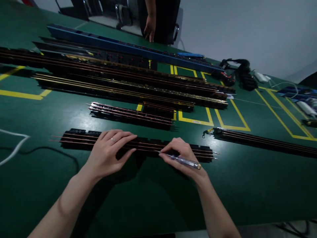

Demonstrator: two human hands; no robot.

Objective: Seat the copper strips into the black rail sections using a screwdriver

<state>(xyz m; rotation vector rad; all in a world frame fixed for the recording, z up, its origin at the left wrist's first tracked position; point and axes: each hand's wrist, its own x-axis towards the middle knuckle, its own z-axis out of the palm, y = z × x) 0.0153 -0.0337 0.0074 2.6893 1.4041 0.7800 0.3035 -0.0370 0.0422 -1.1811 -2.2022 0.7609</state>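
Green table (74, 205) bearing yellow tape lines (198, 121); long copper-railed strips (123, 89) laid across middle; blue rail (123, 46) near far edge; black cable bundle (241, 74) at right; another person's hand (150, 29) at far side.

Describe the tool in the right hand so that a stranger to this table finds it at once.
On the green table, look at the black strip with copper rails nearest the person. The right hand rests on its right part and holds a slim tool. Unlike the dark strips around, it has a clear handle with a gold-coloured cap.
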